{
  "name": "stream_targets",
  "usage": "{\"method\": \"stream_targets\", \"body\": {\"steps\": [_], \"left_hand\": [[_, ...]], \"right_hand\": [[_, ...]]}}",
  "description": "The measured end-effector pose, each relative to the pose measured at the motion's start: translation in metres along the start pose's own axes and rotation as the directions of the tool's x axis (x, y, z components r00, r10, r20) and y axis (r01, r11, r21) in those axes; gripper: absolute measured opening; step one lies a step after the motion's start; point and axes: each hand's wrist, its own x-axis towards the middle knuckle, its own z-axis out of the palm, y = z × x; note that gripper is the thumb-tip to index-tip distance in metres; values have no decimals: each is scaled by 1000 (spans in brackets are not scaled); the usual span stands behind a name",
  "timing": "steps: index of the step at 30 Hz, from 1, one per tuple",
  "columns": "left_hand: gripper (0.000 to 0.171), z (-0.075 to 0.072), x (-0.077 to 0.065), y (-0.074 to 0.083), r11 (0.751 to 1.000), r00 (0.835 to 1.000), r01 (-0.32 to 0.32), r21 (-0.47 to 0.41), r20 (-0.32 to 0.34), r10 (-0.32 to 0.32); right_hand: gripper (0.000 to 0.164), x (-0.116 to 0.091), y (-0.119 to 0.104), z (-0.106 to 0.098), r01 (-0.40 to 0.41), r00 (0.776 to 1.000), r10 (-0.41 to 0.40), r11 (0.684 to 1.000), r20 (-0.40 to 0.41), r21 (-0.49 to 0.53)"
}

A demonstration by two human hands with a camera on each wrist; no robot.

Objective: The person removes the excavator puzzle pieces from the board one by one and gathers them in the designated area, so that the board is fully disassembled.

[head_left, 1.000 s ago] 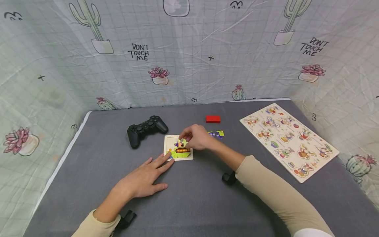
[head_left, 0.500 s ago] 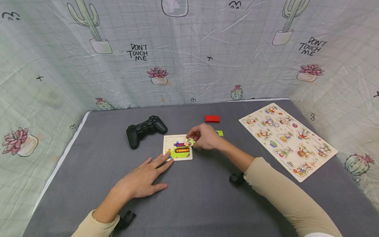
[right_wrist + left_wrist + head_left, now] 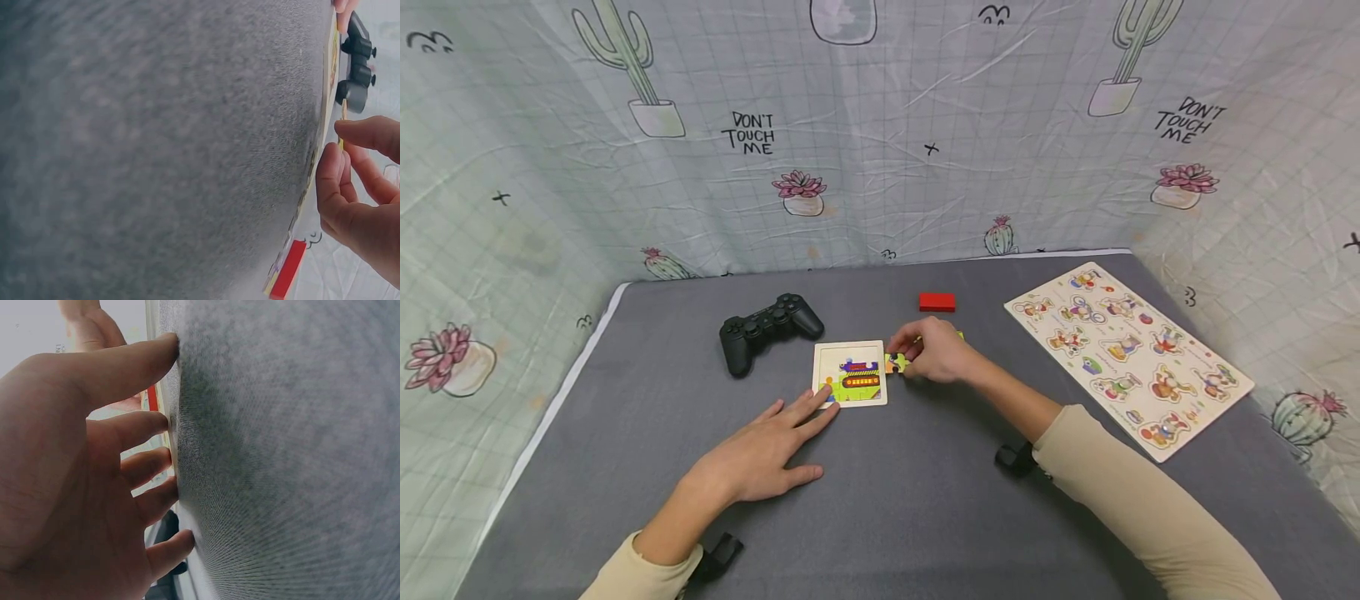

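Observation:
A small square puzzle board (image 3: pixel 850 345) with a pale wooden frame lies mid-table, its lower part filled with pieces picturing a tracked vehicle. My left hand (image 3: pixel 767 450) rests spread, fingertips on the board's lower left corner. Just right of the board, my right hand (image 3: pixel 936 352) pinches a yellow-green jigsaw piece (image 3: pixel 897 362) between thumb and fingers. In the right wrist view the piece (image 3: pixel 342 128) shows edge-on in the pinch, raised off the cloth. Behind the right hand, a sliver of another puzzle piece (image 3: pixel 960 335) shows; the rest is hidden.
A black game controller (image 3: pixel 770 327) lies behind the board to the left. A red block (image 3: pixel 937 302) sits behind the right hand. At the right lies a large wooden picture board (image 3: pixel 1131 354) with cartoon figures. Printed cloth (image 3: pixel 865 125) encloses the grey table.
My right hand has lifted the jigsaw piece out of the board's upper area and carried it right, past the frame. The left hand stays in place.

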Motion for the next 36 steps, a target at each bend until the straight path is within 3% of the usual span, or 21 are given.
{"method": "stream_targets", "body": {"steps": [13,36], "left_hand": [[81,-1,0,0,1000,1000,3,-7,8,-3],[81,-1,-2,-1,1000,1000,-8,-4,-7,8]], "right_hand": [[30,-3,3,-1,-58,998,58,998,2,-34],[29,-5,-1,1,-79,997,80,992,10,-95]]}}
